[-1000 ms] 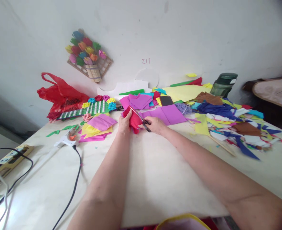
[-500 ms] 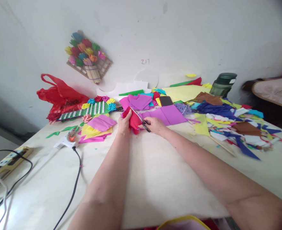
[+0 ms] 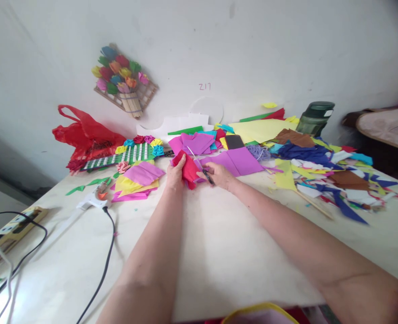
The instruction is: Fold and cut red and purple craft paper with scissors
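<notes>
Red crepe paper (image 3: 189,169) is pinched in my left hand (image 3: 176,173), thumb on top, with some purple showing at its edges. My right hand (image 3: 218,174) grips a pair of scissors (image 3: 207,174) by the dark handles. The blades point up and away, just right of the red paper and apart from it. Behind both hands lie a purple paper strip (image 3: 242,162) and a pile of purple paper pieces (image 3: 196,143). Whether the scissor blades are parted is too small to tell.
To the left are a glue gun (image 3: 96,198) with its cord, stacked paper squares (image 3: 141,175), a red plastic bag (image 3: 87,135) and a power strip (image 3: 13,229). Rightward sit a phone (image 3: 234,142), heaped paper scraps (image 3: 341,180), a wooden stick (image 3: 315,204) and a green bottle (image 3: 313,119).
The scissors have moved slightly right, off the red paper, and their blades point more steeply away. My left hand keeps its hold in nearly the same place.
</notes>
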Demonstrator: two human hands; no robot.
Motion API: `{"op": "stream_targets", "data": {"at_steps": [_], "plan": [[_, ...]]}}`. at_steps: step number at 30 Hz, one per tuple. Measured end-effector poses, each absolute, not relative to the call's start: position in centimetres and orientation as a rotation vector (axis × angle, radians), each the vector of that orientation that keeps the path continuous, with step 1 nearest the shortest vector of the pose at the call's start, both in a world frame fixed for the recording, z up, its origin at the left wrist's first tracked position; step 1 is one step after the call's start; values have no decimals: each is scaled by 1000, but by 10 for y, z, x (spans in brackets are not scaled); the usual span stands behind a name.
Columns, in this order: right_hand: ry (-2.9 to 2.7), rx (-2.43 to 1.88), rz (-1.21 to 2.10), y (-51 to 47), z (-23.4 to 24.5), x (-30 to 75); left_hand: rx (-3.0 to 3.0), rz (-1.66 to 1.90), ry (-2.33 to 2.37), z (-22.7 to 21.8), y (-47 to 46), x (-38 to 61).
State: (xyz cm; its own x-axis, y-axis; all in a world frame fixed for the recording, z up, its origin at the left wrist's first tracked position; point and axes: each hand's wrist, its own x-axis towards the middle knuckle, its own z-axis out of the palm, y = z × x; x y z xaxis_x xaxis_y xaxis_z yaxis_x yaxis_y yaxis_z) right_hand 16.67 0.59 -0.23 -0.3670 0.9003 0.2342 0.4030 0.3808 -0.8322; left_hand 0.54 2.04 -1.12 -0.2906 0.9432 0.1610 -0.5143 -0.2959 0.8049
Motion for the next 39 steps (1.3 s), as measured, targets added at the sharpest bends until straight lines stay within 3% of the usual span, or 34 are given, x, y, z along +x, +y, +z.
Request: {"op": "stream_targets", "data": {"at_steps": [3, 8, 11, 20, 27, 34, 39], "plan": [[-1932, -1239, 709, 9, 3, 171, 803, 1767, 790, -11, 21, 5], [-2055, -1631, 110, 16, 10, 185, 797, 1770, 796, -12, 22, 5], [-2118, -1773, -39, 20, 9, 193, 811, 1760, 798, -9, 20, 6], [-2193, -1614, 400, 22, 21, 199, 853, 1744, 751, -3, 21, 12], [-1701, -1051, 1244, 6, 18, 171, 887, 1685, 724, 7, 15, 24], [-1604, -1238, 742, 22, -9, 167, 950, 1553, 770, 8, 13, 18], [-1482, -1194, 621, 34, -16, 178, 958, 1426, 987, -1, 18, -2]]}}
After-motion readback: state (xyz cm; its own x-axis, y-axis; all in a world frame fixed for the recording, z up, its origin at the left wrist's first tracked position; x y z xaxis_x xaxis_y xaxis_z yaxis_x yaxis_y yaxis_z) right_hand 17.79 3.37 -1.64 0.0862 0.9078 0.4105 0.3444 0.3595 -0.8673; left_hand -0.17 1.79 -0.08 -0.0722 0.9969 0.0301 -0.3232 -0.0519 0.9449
